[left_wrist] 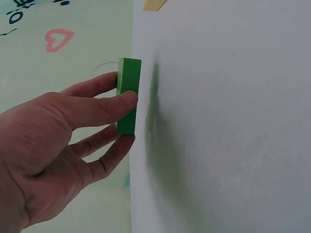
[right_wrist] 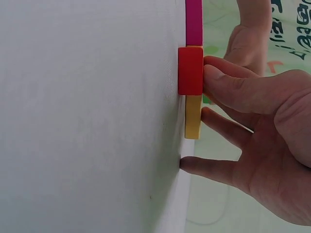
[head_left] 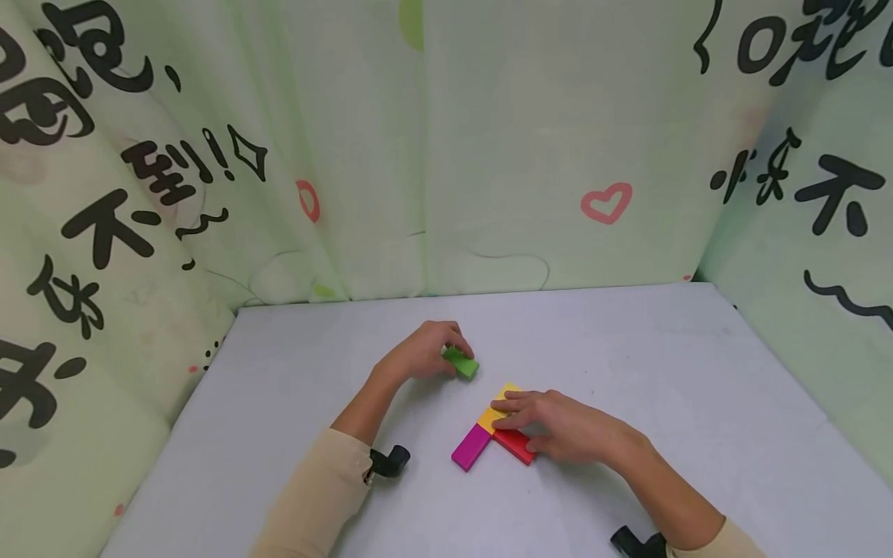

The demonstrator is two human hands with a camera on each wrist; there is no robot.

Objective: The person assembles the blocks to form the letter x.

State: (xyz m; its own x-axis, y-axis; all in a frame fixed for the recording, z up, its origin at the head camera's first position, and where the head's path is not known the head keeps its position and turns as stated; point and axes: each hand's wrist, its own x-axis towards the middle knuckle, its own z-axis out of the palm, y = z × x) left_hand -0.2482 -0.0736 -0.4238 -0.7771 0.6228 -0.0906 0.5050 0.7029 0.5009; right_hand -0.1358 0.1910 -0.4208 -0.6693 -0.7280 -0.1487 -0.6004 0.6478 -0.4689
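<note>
My left hand (head_left: 429, 350) pinches a green block (left_wrist: 127, 107) between thumb and fingers, a little above the table. Its shadow falls on the white surface. My right hand (head_left: 575, 426) lies over a small group of blocks on the table, fingers spread and fairly straight. Those fingers touch the top of a yellow block (head_left: 486, 421), while the thumb rests at a red block (head_left: 515, 447). A magenta block (head_left: 470, 447) lies in line with the yellow, end to end. From their joint the red one branches off to the right. Part of the yellow is hidden under the fingers.
The white table (head_left: 614, 341) has its back edge against a pale green curtain (head_left: 502, 155) printed with dark characters and pink hearts. Similar cloth hangs at left and right. Each wrist bears a small black camera (head_left: 391, 462).
</note>
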